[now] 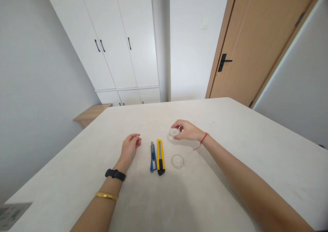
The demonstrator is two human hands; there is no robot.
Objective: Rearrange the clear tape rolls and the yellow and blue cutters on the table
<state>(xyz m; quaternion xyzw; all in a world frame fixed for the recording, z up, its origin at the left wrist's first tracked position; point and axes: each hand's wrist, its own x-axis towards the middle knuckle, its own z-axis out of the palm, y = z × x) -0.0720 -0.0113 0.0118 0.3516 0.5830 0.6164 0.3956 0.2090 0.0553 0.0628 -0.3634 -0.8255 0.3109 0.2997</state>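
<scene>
My right hand (188, 130) grips a small round clear disc (174, 132) by its edges, thumb on the near side and fingers on the far side. The disc is at or just above the tabletop; which one I cannot tell. Nearer to me, a similar clear disc (177, 161) with a ring of small marks lies flat. Left of it are a yellow utility knife (160, 156) with a black end and a smaller blue utility knife (153, 156), side by side. My left hand (130, 145) rests on the table left of the knives, fingers curled together, nothing visible in them.
The white table (210, 197) stretches out around my arms. A patterned grey patch (12, 215) is at its near left corner. Beyond the far edge stand a white wardrobe (115, 54), a wooden ledge (92, 114) and a wooden door (256, 37).
</scene>
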